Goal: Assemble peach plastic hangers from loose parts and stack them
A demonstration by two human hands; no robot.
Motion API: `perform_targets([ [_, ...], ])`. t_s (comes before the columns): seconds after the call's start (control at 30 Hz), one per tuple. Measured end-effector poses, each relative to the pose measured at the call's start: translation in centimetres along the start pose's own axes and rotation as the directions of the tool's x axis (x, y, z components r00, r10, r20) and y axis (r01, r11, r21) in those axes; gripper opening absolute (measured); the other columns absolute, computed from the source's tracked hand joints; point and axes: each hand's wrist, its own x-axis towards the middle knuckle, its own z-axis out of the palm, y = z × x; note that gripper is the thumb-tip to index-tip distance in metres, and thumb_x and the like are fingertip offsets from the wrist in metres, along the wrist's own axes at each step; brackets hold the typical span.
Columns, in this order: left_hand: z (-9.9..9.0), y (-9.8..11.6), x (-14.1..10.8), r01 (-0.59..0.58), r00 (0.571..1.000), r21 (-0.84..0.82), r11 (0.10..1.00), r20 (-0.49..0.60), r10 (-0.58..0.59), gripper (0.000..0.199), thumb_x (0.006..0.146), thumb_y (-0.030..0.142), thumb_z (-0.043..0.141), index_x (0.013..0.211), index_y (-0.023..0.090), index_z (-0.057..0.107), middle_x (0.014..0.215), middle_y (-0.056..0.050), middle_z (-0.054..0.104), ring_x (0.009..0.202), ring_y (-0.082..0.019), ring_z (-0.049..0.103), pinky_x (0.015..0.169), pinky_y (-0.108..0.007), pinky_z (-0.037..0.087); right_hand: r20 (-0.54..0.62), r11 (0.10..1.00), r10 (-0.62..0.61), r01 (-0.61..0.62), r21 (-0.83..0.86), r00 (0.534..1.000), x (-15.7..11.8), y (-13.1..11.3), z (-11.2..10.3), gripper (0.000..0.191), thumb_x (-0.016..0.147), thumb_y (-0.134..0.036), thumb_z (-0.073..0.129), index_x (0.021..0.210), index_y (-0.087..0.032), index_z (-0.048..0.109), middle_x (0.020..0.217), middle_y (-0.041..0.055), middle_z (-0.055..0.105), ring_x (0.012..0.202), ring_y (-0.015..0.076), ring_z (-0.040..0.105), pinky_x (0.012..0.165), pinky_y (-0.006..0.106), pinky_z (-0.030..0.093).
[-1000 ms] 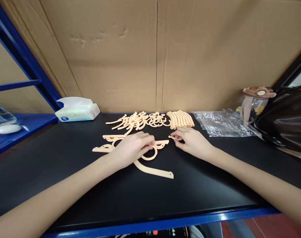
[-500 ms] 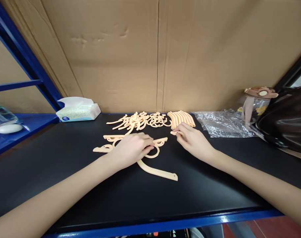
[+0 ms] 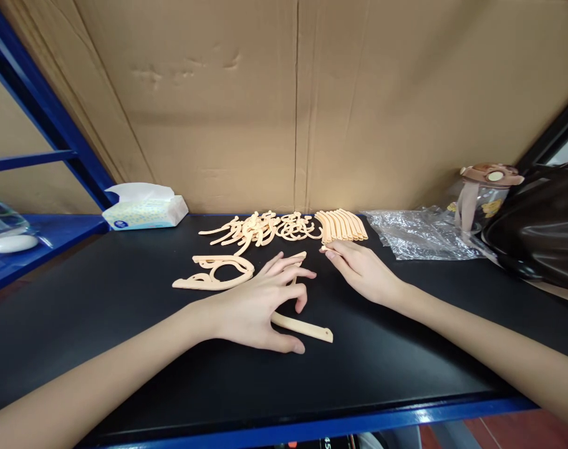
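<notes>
My left hand (image 3: 260,305) rests on the black table top (image 3: 125,324) with fingers spread, lying over a peach plastic hanger piece whose curved arm (image 3: 307,328) sticks out to the right under my fingers. A scrolled peach part (image 3: 213,274) lies just left of that hand. My right hand (image 3: 363,268) pinches a small peach piece (image 3: 324,249) at its fingertips, close to a neat stack of curved peach strips (image 3: 342,224). Behind both hands lies a row of loose peach hooks and scrolls (image 3: 260,227).
A tissue pack (image 3: 146,209) sits at the back left by the blue shelf frame (image 3: 35,106). Crumpled clear plastic (image 3: 414,234), a lidded bottle (image 3: 482,193) and a dark bag (image 3: 536,224) are at the right. Cardboard (image 3: 293,100) forms the back wall.
My left hand has opened and slid back toward me off the scrolled part, now spread over the hanger arm. My right hand has shifted slightly toward the strip stack.
</notes>
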Motion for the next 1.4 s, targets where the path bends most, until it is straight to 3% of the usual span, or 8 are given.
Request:
perform_targets([
  [0.1, 0.1, -0.5, 0.1, 0.024, 0.999, -0.020, 1.000, 0.024, -0.024, 0.019, 0.078, 0.035, 0.064, 0.081, 0.022, 0.050, 0.139, -0.003, 0.040, 0.138, -0.029, 0.014, 0.110, -0.055, 0.011, 0.025, 1.000, -0.019, 0.019, -0.024, 1.000, -0.1, -0.3, 0.0, 0.028, 0.098, -0.033, 0.028, 0.100, -0.020, 0.053, 0.098, 0.0049, 0.063, 0.088, 0.0179, 0.060, 0.077, 0.029, 0.043],
  [0.27, 0.5, -1.2, 0.3, 0.079, 0.995, -0.107, 0.991, -0.056, -0.085, 0.013, 0.091, 0.027, 0.046, 0.080, 0.021, 0.044, 0.126, -0.006, 0.050, 0.130, -0.022, 0.031, 0.098, -0.041, 0.037, 0.074, 0.999, -0.011, 0.013, -0.033, 0.997, -0.2, -0.5, -0.1, 0.030, 0.099, -0.035, 0.026, 0.100, -0.021, 0.052, 0.096, 0.0033, 0.063, 0.084, 0.0171, 0.061, 0.074, 0.028, 0.043],
  [0.37, 0.9, -1.3, 0.4, 0.137, 0.978, -0.157, 0.978, -0.138, -0.159, 0.018, 0.095, 0.030, 0.038, 0.079, 0.021, 0.038, 0.121, -0.009, 0.051, 0.123, -0.021, 0.040, 0.091, -0.038, 0.042, 0.082, 1.000, -0.012, 0.014, -0.017, 0.997, -0.1, -0.4, -0.1, 0.033, 0.099, -0.035, 0.025, 0.093, -0.020, 0.054, 0.090, 0.0033, 0.063, 0.080, 0.0163, 0.060, 0.072, 0.027, 0.043],
  [0.57, 1.4, -1.2, 0.6, 0.155, 0.952, -0.195, 0.968, -0.234, -0.200, 0.019, 0.096, 0.030, 0.034, 0.080, 0.021, 0.036, 0.122, -0.010, 0.050, 0.126, -0.021, 0.039, 0.096, -0.040, 0.040, 0.123, 0.997, -0.032, 0.022, 0.079, 0.992, -0.2, -0.3, 0.1, 0.035, 0.099, -0.038, 0.023, 0.078, -0.021, 0.046, 0.068, -0.0018, 0.052, 0.061, 0.0129, 0.051, 0.062, 0.025, 0.040],
  [0.73, 1.5, -1.2, 0.6, 0.154, 0.949, -0.182, 0.971, -0.245, -0.197, 0.018, 0.096, 0.029, 0.034, 0.080, 0.021, 0.037, 0.121, -0.010, 0.050, 0.127, -0.022, 0.038, 0.096, -0.041, 0.041, 0.125, 0.984, -0.043, 0.020, 0.178, 0.991, -0.4, -0.5, 0.0, 0.037, 0.099, -0.038, 0.021, 0.080, -0.020, 0.047, 0.069, -0.0018, 0.053, 0.063, 0.0122, 0.050, 0.062, 0.025, 0.038],
  [0.9, 1.5, -1.1, 0.6, 0.138, 0.954, -0.162, 0.977, -0.243, -0.175, 0.018, 0.096, 0.029, 0.034, 0.080, 0.022, 0.036, 0.120, -0.010, 0.050, 0.130, -0.022, 0.034, 0.097, -0.041, 0.040, 0.168, 0.988, -0.016, -0.010, 0.154, 0.986, -0.4, -0.6, 0.1, 0.040, 0.094, -0.052, 0.032, 0.070, -0.020, 0.039, 0.059, -0.0050, 0.044, 0.053, 0.0102, 0.041, 0.055, 0.023, 0.034],
  [1.4, 1.4, -0.9, 0.6, 0.150, 0.960, -0.128, 0.980, -0.218, -0.176, 0.019, 0.096, 0.029, 0.035, 0.079, 0.021, 0.038, 0.129, -0.009, 0.044, 0.126, -0.022, 0.038, 0.098, -0.043, 0.040, 0.209, 0.998, -0.032, 0.019, 0.060, 0.977, -0.3, -0.5, 0.0, 0.043, 0.096, -0.049, 0.028, 0.068, -0.020, 0.044, 0.059, -0.0033, 0.046, 0.055, 0.0114, 0.045, 0.055, 0.023, 0.032],
])
